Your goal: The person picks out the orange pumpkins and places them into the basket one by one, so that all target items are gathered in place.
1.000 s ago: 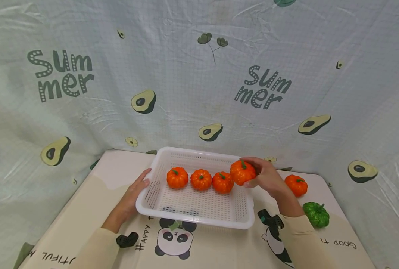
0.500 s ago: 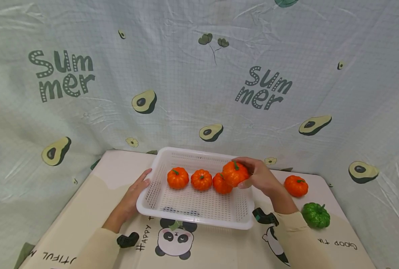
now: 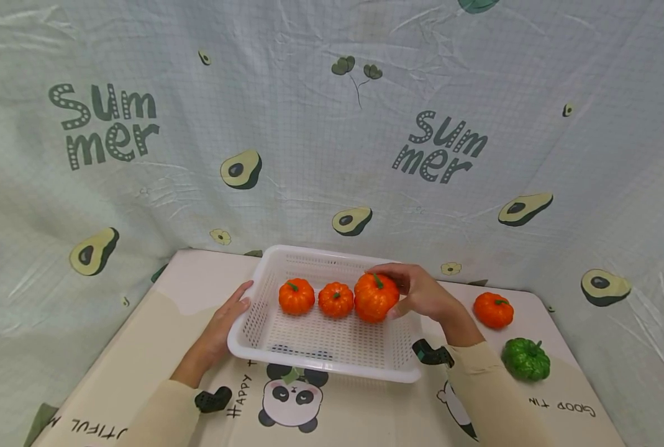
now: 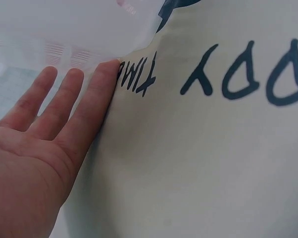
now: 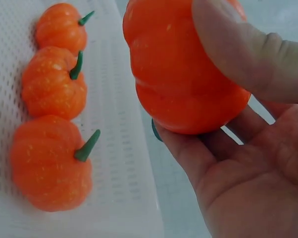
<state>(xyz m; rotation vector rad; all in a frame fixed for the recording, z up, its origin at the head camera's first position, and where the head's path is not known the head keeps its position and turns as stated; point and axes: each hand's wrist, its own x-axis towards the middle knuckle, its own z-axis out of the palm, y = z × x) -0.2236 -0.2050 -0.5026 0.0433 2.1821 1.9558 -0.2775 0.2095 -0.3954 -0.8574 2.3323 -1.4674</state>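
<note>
My right hand (image 3: pixel 421 295) grips an orange toy pumpkin (image 3: pixel 376 298) with a green stem, thumb on one side and fingers on the other. It is held over the right part of a white plastic basket (image 3: pixel 332 372). Two orange pumpkins show to its left in the head view, the left pumpkin (image 3: pixel 296 297) and the middle pumpkin (image 3: pixel 336 300). A third pumpkin (image 5: pixel 51 163) in the basket is visible in the right wrist view but hidden behind the held one in the head view. The straight fingers of my left hand (image 3: pixel 220 326) touch the basket's left side.
To the right of the basket, another orange pumpkin (image 3: pixel 494 310) and a green pumpkin (image 3: pixel 526 359) lie on the table. A printed cloth (image 3: pixel 287 124) hangs behind the table. The tabletop (image 3: pixel 387 413) has panda drawings and lettering.
My right hand has carried the held pumpkin leftward and slightly down, so it now covers the third pumpkin in the head view. The left hand and basket stay where they were.
</note>
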